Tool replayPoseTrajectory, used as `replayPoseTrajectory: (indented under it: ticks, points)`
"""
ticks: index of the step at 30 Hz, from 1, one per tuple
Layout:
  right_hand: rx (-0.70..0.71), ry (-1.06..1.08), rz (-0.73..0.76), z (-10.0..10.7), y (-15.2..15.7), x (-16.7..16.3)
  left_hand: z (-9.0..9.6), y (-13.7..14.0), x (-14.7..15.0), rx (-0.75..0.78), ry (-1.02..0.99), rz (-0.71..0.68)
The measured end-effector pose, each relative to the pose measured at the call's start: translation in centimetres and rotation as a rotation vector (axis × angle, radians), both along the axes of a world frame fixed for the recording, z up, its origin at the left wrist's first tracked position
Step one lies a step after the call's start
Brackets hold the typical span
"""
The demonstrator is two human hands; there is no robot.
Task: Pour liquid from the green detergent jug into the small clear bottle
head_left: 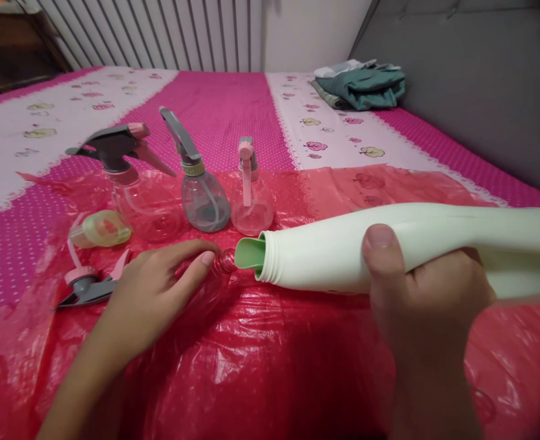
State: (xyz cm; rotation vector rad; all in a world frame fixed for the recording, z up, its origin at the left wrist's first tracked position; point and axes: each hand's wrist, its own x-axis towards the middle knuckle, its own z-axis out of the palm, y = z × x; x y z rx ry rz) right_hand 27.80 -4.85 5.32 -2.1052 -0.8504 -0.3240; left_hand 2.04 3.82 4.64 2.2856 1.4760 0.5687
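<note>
My right hand (428, 287) is wrapped round the handle of a large pale green detergent bottle (325, 253), tipped on its side with its green pouring spout (250, 253) pointing left. The spout is at the threaded neck of a clear spray bottle (205, 290); whether they touch I cannot tell. My left hand (164, 281) grips this clear bottle near its neck, thumb and forefinger around it, and partly hides it. Left of that hand lies a loose grey and pink spray head (88, 287). Beside it rests a yellowish translucent cap (102, 228).
Three spray bottles with their heads on stand behind my hands: a large one (144, 208), one holding greyish liquid (205, 201) and a smaller one (252, 208). A red plastic sheet (260, 379) covers the pink bed (224, 98). Folded clothes (359, 85) lie at the back right.
</note>
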Motion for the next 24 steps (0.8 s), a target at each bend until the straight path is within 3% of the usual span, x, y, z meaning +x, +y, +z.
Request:
replayPoseTrajectory:
  ticks: [24]
  points:
    - [0.011, -0.111, 0.016, -0.12, -0.15, 0.13, -0.2, -0.02, -0.18, -0.037, -0.031, -0.011]
